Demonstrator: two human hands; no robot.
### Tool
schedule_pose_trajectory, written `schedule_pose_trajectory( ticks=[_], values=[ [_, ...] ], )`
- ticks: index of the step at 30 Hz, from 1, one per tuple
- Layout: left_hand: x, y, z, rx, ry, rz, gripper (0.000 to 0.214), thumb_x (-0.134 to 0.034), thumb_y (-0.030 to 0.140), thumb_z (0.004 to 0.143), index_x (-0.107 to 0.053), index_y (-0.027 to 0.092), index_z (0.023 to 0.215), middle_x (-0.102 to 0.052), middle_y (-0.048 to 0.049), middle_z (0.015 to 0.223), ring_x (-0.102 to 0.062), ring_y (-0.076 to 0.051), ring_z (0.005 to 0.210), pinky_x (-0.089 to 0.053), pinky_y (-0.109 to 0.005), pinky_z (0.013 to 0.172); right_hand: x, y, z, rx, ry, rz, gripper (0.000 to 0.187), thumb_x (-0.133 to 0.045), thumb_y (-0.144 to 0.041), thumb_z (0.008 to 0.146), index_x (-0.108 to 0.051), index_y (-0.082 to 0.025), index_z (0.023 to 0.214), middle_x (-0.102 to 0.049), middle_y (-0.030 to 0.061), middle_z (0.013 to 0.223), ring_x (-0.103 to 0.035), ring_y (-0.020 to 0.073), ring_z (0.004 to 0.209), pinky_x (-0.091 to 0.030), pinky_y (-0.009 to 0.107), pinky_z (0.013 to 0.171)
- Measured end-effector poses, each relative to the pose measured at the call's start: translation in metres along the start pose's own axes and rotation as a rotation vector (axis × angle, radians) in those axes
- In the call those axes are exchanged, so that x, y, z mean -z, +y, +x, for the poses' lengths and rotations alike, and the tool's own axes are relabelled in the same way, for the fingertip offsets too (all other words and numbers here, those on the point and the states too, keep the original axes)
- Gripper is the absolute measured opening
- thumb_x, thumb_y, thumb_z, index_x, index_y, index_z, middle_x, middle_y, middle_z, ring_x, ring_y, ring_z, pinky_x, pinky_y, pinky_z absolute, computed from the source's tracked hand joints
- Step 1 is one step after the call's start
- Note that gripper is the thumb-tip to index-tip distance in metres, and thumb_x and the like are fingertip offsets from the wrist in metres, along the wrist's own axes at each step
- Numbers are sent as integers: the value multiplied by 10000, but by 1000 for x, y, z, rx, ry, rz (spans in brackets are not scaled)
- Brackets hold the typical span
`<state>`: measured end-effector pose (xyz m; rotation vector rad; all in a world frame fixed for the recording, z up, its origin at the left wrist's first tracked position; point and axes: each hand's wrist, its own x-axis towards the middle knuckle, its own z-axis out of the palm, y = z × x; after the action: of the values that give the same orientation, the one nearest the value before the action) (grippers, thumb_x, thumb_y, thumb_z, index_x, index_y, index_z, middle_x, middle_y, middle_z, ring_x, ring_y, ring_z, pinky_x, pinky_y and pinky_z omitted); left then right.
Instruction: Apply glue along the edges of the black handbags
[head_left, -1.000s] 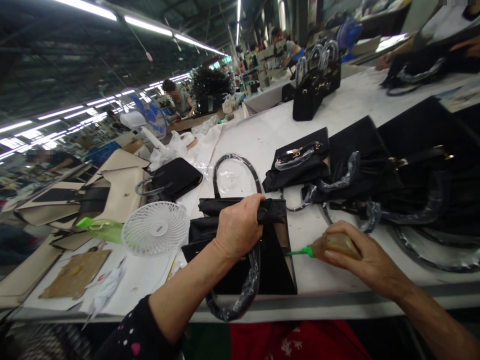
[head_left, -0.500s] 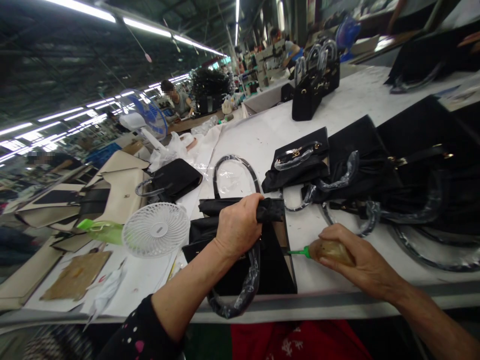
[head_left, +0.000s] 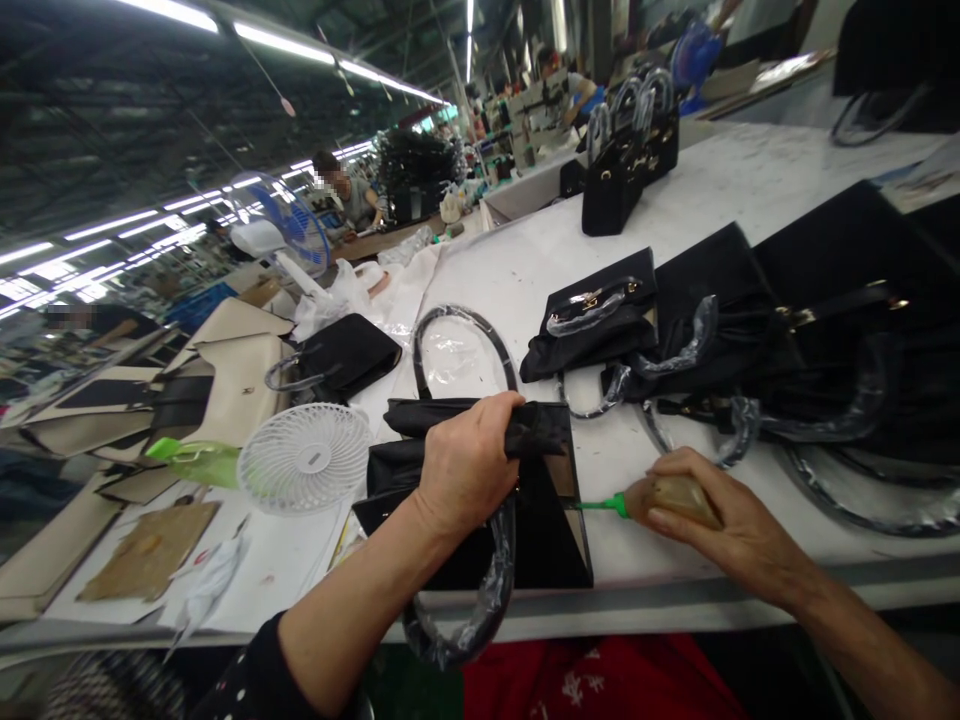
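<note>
In front of me on the table lies a black handbag [head_left: 551, 535], its two handles wrapped in clear plastic. My left hand [head_left: 472, 465] is closed around folded black material at the bag's upper part. In my right hand [head_left: 720, 520] is a squeeze bottle [head_left: 675, 500] of brownish liquid, held on its side. Its thin green nozzle [head_left: 600, 505] points left, and the tip is at the bag's right side edge, by a tan strip. Whether liquid is coming out cannot be seen.
A small white fan [head_left: 307, 458] stands left of the bag, beside a green bottle [head_left: 199, 462] and brown board [head_left: 148, 550]. More black handbags [head_left: 720, 300] lie to the right; others [head_left: 634, 160] stand at the back. Beige bag pieces [head_left: 244, 385] are far left. A person [head_left: 352, 195] sits beyond.
The bottle in my right hand has shifted slightly right, its nozzle tip still at the bag's edge. My left hand and the bag's handles have moved a little left. A dark bag at far right has been lifted.
</note>
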<state>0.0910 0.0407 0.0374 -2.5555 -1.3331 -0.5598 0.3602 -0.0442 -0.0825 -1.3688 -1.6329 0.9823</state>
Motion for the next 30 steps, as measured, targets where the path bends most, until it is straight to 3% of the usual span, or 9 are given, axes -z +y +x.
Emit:
schedule_pose_trajectory(
  ticks=[3,7,11,15,19,24,28,30],
  values=[
    [7,3,-7,-53,46,-18,378,-553,71,757,-607,188,1112,-763,-39,979,-734,-193,857,-582,-279,754,-1,6,-6,-33,-53,32,303,-694,-503,875,-596,-272,1045,-669,12,943,-650,211,782,-516,317,652],
    [16,9,-15,-79,74,-42,372,-539,68,758,-598,188,1105,-762,-34,968,-734,-180,845,-582,-265,755,-3,12,-12,11,74,44,330,-713,-493,864,-605,-286,1097,-657,36,1110,-656,248,981,-545,329,772],
    [24,12,-21,-70,75,-61,375,-538,68,759,-598,185,1110,-760,-37,988,-734,-178,865,-588,-264,792,-3,16,-17,29,-40,69,295,-706,-471,879,-605,-294,1093,-652,26,1046,-663,232,910,-553,333,751],
    [30,13,-27,-47,73,-74,400,-526,71,753,-599,192,1128,-755,-38,992,-731,-181,884,-596,-276,817,-4,18,-22,96,91,33,318,-713,-452,879,-608,-318,1148,-640,40,1141,-638,274,1069,-537,409,902],
    [34,14,-31,-14,44,-117,469,-525,68,755,-597,213,1195,-752,-44,1042,-728,-184,933,-602,-277,825,-5,19,-23,67,-6,50,302,-713,-454,879,-618,-307,1125,-646,42,1109,-663,258,999,-566,366,828],
    [39,16,-32,153,32,-222,534,-607,69,720,-595,239,1225,-747,-20,1087,-728,-173,937,-608,-271,855,-8,19,-24,86,84,51,315,-710,-443,886,-608,-319,1157,-636,42,1148,-636,266,1074,-548,380,893],
    [43,16,-34,327,7,-322,488,-662,32,645,-626,243,1083,-739,42,878,-696,-130,714,-592,-209,673,-8,19,-24,69,-75,70,300,-702,-444,896,-602,-314,1147,-645,33,1104,-658,231,980,-558,323,813],
    [45,17,-36,365,-8,-358,456,-676,22,633,-643,245,1030,-720,64,807,-664,-112,648,-578,-193,643,-7,20,-25,77,-27,63,314,-704,-446,894,-595,-318,1159,-642,33,1128,-651,237,1013,-551,330,842]
  ],
)
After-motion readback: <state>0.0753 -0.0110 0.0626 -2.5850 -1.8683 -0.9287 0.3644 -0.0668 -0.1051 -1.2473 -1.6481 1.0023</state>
